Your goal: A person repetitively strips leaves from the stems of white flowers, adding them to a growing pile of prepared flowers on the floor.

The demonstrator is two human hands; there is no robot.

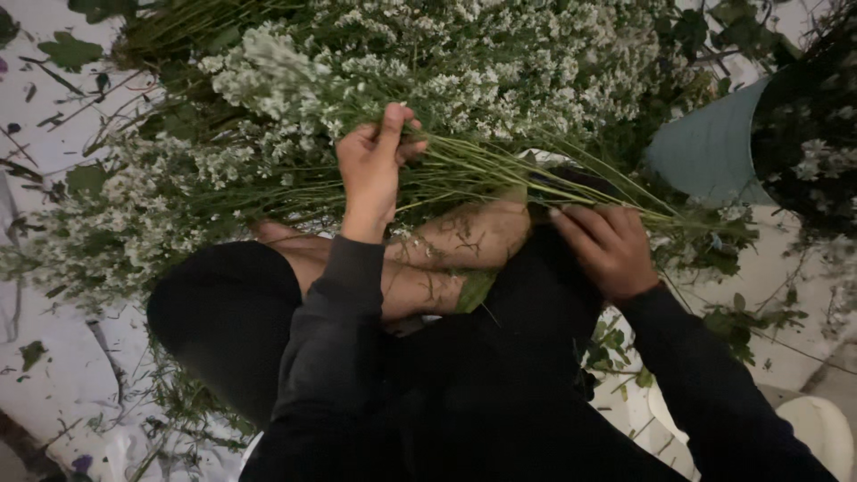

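Stems (500, 174) of small white flowers lie gathered across the person's lap, their green stalks fanned out toward the right hand (607, 245). Left hand (373, 165) has its fingers closed around the stalks just below the blooms, so one bunch appears collected. Right hand rests on the stalk ends, fingers curled down over them; whether they pinch the stalks I cannot tell. Much looks left: a large heap of white flowers (464, 62) sits loose beyond the stems, and leaf scraps (67, 49) lie scattered on the pale floor left of them. Right of the stems stands a teal bucket (710, 152) with more blooms. No package, label or sign shows.
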